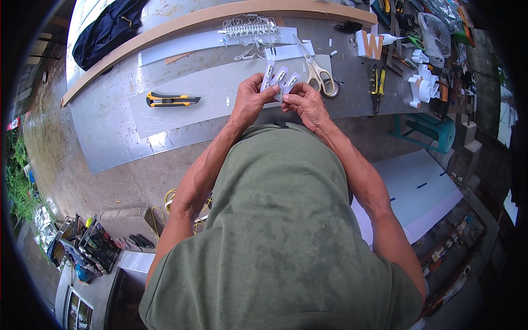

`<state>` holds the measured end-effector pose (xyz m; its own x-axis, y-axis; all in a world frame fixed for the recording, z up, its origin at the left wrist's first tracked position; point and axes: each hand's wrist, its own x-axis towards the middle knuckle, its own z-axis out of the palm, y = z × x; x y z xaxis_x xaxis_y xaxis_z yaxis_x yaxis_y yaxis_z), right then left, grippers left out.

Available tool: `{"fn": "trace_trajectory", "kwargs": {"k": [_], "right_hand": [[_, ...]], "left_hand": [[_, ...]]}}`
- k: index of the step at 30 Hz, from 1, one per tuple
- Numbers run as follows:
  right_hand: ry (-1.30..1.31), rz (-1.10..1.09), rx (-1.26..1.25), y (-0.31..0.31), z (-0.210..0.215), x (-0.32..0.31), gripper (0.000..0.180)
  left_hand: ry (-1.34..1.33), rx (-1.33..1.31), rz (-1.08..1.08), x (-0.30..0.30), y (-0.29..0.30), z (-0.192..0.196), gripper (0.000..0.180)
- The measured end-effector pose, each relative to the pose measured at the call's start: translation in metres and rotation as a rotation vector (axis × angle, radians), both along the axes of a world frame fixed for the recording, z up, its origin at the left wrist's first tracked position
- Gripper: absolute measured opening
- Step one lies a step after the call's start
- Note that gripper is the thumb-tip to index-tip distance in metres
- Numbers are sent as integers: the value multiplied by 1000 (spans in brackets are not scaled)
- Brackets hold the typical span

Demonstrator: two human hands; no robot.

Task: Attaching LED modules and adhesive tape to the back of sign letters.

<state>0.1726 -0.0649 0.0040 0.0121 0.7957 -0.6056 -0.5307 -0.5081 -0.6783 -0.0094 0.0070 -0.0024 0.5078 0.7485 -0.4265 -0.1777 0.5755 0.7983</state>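
Near the front edge of the metal table, both my hands grip a white W-shaped letter piece (281,75) with small light modules set along its strokes. My left hand (251,100) pinches its left side, fingers closed. On its right side my right hand (309,108) is closed too, thumb and fingertips at its lower edge. Thin wires run from its upper left toward a bundle of white light modules (250,27) farther back. Scissors with beige handles (317,74) lie just right of the piece. A yellow-and-black utility knife (173,99) rests to the left.
A grey sheet (181,88) covers part of the metal table (104,146). At the right lie yellow-handled pliers (378,82), an orange-faced W letter (369,45) and several white letter pieces (423,87). A long brown strip (192,26) spans the back. A teal stool (432,132) stands below.
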Motion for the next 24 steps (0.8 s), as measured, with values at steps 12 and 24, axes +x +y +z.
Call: {"fn": "trace_trajectory", "kwargs": {"k": [12,24], "right_hand": [[-273,110,10,1,3,4,24],[-1420,449,692,18,30,4,18]], "left_hand": [[38,92,13,6,-3,9,65],[107,68,-52,3,1,0,79]]}}
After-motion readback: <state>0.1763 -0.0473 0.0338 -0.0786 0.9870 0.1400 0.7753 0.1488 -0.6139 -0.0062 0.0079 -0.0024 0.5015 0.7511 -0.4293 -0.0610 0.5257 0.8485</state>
